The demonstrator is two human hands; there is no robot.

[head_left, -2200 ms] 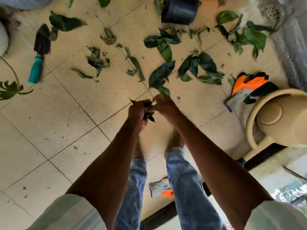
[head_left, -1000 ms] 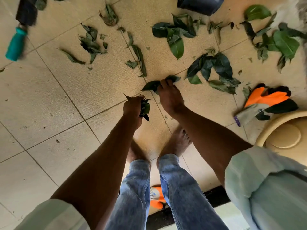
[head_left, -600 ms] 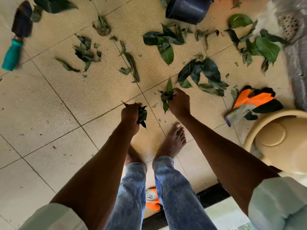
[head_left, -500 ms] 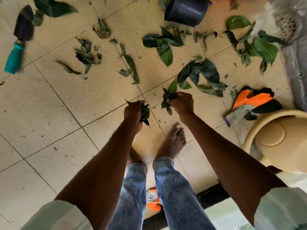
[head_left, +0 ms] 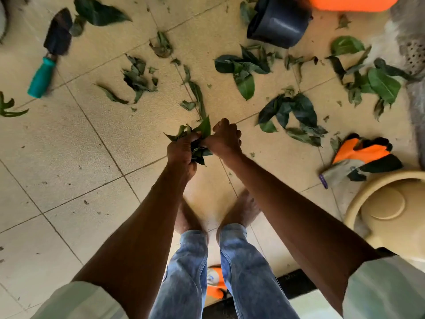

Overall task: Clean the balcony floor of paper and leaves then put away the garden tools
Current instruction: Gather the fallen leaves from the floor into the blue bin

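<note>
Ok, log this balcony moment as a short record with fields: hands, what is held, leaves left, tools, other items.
left hand: grips a bunch of leaves
right hand: at the same bunch, fingers curled on it
loose leaves: scattered over the tiled floor ahead
trowel: lying far left, teal handle
gloves: orange, lying at right
black pot: tipped over, top
beige lid: right edge

A: Floor? 
B: Beige square tiles (head_left: 57,143), thin grout lines running diagonally, small dark specks scattered on them. 
A: Edges? 
B: Grey rough surface (head_left: 417,104) at right with a perforated drain cover (head_left: 412,55). Dark threshold strip (head_left: 292,286) at bottom. 
A: Light? 
B: Soft, even daylight; faint shadows.
</note>
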